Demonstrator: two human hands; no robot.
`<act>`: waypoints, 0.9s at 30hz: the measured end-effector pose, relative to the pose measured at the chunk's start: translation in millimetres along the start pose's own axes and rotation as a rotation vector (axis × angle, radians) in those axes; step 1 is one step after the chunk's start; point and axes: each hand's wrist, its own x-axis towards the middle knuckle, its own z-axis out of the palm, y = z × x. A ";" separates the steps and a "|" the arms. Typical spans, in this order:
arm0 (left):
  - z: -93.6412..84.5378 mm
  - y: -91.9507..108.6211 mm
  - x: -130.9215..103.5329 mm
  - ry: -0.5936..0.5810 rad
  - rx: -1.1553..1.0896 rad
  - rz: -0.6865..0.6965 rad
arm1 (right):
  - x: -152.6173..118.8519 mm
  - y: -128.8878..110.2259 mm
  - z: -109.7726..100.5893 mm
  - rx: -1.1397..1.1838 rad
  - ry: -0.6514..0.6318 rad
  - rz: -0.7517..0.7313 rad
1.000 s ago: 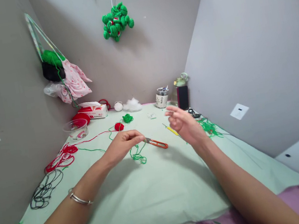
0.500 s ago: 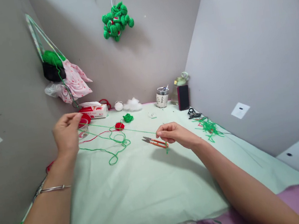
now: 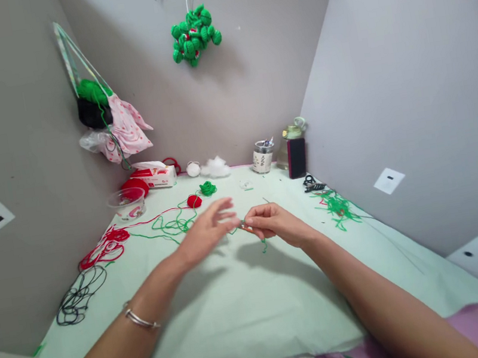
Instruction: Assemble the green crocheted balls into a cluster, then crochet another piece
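My right hand [image 3: 271, 222] is closed in a pinch on green yarn, whose short end [image 3: 265, 246] dangles beneath it. Just behind its fingers lie the orange-handled scissors [image 3: 247, 228], partly hidden. A thin needle or hook tip [image 3: 266, 200] sticks up past the right hand. My left hand [image 3: 210, 226] is beside it, fingers spread and slightly blurred, its fingertips near the scissors. Loose loops of green yarn [image 3: 169, 225] lie on the cloth behind the left hand, next to a small red ball [image 3: 194, 201] and a green yarn bundle [image 3: 208, 188].
At the left are a clear tub [image 3: 128, 205], red yarn [image 3: 107, 245], dark cord [image 3: 80, 295] and a tissue box [image 3: 157, 177]. Along the back stand a pen tin [image 3: 261, 157] and a phone [image 3: 297, 157]. Green scraps [image 3: 338, 207] lie right.
My left hand has come from the far left to beside my right hand, and its fingers have opened. The green yarn stretched between the hands has gone slack. The view has shifted slightly.
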 end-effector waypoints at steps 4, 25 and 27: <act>16.1 -2.2 -5.3 -0.240 0.046 -0.041 | 0.1 0.3 1.4 -0.052 -0.059 -0.014; -17.5 -6.0 -17.0 0.078 -0.036 -0.097 | 19.2 37.0 -43.1 -1.001 0.353 -0.080; -15.2 -5.8 -18.8 0.041 -0.034 -0.119 | 16.8 33.8 -59.0 -0.979 0.502 -0.062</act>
